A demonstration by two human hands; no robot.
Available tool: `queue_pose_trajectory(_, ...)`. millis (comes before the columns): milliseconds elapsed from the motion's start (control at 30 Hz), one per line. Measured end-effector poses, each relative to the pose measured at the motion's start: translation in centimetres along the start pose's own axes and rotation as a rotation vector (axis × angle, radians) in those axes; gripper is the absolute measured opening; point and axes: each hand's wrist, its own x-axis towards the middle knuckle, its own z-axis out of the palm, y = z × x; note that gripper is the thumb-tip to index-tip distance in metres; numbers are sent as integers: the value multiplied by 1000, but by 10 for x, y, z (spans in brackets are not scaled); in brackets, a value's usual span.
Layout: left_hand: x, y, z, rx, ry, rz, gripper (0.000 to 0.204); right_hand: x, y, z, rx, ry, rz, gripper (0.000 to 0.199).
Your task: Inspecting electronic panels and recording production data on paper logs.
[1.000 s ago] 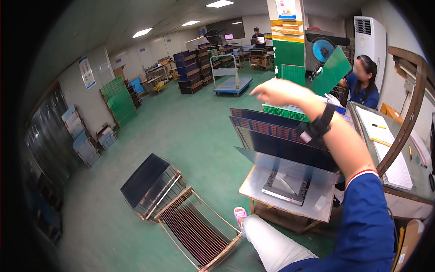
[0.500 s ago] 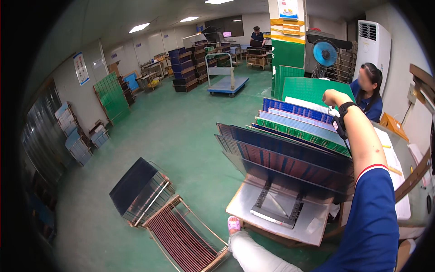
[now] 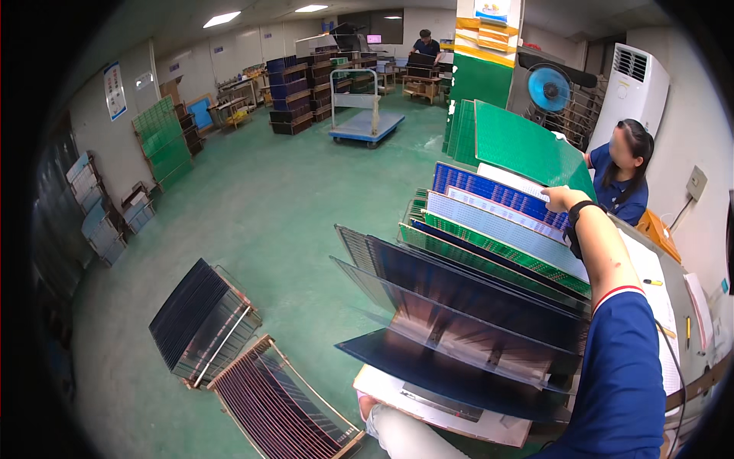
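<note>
My right arm reaches over a row of upright circuit board panels, a dark watch on its wrist. My right hand (image 3: 562,198) is at the top edge of a blue circuit board panel (image 3: 466,183), its fingers curled on it and partly hidden. A white panel (image 3: 501,176) stands just behind it, with large green panels (image 3: 527,145) beyond. In front of the hand are a pale panel (image 3: 489,218), a green patterned panel (image 3: 489,249) and several dark panels (image 3: 459,275), the nearest tilted far forward. My left hand is out of view.
A co-worker (image 3: 628,164) stands at the right, a gloved hand at the green panels. Two racks of dark panels (image 3: 202,321) (image 3: 287,402) are on the floor at lower left. Farther off are a blue trolley (image 3: 367,126) and stacked crates (image 3: 290,96). A fan (image 3: 548,88) stands behind.
My right hand has come nearer, from the white panel to the blue panel's edge. The front dark panels have tipped toward me, over the pale stand. The co-worker's gloved hand now shows.
</note>
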Motion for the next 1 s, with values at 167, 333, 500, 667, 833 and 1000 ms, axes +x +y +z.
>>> queue_pose_trajectory(167,-2,20,-4,296,-66,-47,31,6,-9,28,-211,136,33,61)
queue_pose_trajectory(333,28,-71,6,249,-131,82,31,30,8,45,-85,125,-42,62)
queue_pose_trajectory(500,12,-39,1,398,-82,4,29,26,-11,51,32,63,-170,31)
queue_pose_trajectory(667,-2,-18,-6,405,-31,26,29,29,10,61,180,222,-261,34)
queue_pose_trajectory(833,20,-52,-4,615,10,19,34,0,44,-4,234,404,-362,28)
queue_pose_trajectory(1000,18,-91,1,-574,-105,13,21,-18,61,-98,417,662,-473,19)
